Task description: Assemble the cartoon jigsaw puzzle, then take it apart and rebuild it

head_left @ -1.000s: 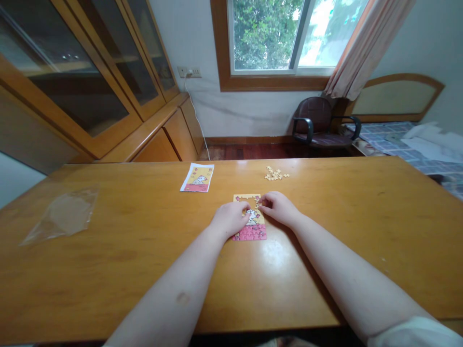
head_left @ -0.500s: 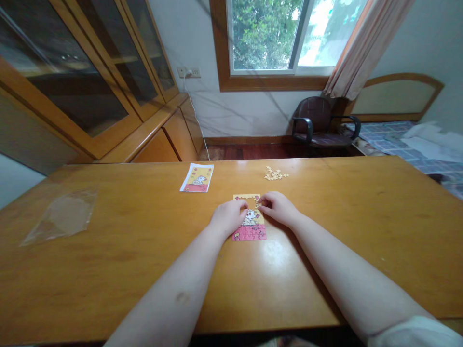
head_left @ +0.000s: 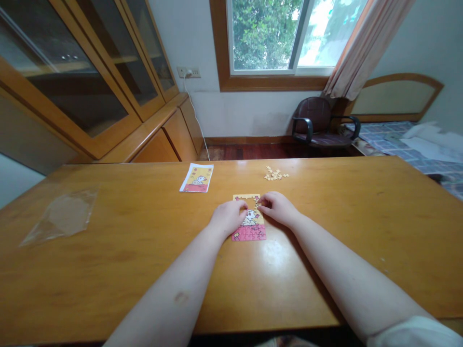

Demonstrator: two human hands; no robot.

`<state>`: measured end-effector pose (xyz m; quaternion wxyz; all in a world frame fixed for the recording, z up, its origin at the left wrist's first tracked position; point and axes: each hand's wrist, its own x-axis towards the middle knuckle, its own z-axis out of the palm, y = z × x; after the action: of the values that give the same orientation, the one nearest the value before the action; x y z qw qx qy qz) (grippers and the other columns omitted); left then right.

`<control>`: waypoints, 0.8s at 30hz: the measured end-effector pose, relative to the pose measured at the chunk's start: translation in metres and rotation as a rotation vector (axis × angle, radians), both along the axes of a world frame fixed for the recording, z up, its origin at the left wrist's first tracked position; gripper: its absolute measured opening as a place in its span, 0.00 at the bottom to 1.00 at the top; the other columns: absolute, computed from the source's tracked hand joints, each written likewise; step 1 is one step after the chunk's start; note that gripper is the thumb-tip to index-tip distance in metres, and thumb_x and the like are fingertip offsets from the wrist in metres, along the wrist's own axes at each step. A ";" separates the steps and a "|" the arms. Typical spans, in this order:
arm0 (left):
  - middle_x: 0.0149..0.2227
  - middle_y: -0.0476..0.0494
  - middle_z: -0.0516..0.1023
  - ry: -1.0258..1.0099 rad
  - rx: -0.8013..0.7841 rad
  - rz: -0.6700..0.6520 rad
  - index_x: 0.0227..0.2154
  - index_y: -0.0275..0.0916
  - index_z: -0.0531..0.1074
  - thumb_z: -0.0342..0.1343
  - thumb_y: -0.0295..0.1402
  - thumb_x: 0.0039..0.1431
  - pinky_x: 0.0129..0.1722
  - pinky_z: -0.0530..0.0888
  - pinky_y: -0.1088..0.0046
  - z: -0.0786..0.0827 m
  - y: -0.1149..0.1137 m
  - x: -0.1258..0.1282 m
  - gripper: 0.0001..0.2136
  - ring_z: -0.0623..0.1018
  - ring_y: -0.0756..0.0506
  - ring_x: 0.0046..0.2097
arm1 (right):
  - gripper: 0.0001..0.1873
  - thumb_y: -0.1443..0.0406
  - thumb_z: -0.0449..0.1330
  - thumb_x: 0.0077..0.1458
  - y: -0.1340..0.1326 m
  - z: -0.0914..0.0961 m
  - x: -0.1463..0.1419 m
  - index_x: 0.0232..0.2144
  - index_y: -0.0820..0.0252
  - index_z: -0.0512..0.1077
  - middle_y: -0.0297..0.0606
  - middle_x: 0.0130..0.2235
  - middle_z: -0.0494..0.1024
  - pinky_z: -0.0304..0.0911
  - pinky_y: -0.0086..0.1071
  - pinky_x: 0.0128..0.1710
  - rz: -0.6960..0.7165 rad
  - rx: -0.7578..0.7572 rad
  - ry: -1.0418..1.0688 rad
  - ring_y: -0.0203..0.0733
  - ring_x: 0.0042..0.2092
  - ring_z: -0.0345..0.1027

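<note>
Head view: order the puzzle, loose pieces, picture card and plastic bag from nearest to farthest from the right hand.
From the right hand:
1. Puzzle, at its fingertips, centre.
2. Loose pieces, straight ahead.
3. Picture card, ahead, left.
4. Plastic bag, far left.

Home bedrm: bed (head_left: 394,137), glass-front cabinet (head_left: 83,82), desk chair (head_left: 313,115), curtained window (head_left: 264,38).

A clear plastic bag (head_left: 60,217) lies near the left edge of the wooden table (head_left: 325,241); a dark armchair (head_left: 314,120) stands under the window (head_left: 264,36), beyond the far edge.

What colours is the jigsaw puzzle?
The jigsaw puzzle is yellow above and pink along the bottom, clearest in the head view.
</note>
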<state>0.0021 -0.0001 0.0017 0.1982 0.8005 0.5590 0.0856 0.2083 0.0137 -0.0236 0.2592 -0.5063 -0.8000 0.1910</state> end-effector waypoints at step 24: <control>0.41 0.47 0.80 0.002 0.004 -0.030 0.39 0.46 0.75 0.50 0.36 0.58 0.41 0.71 0.72 0.001 -0.003 0.003 0.11 0.77 0.44 0.42 | 0.03 0.66 0.60 0.51 -0.001 0.004 -0.001 0.28 0.59 0.73 0.35 0.29 0.73 0.59 0.30 0.34 -0.065 -0.008 0.028 0.36 0.31 0.63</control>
<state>0.0053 -0.0027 0.0029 0.1973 0.8094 0.5469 0.0829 0.2073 0.0126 -0.0196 0.2746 -0.5303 -0.7786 0.1927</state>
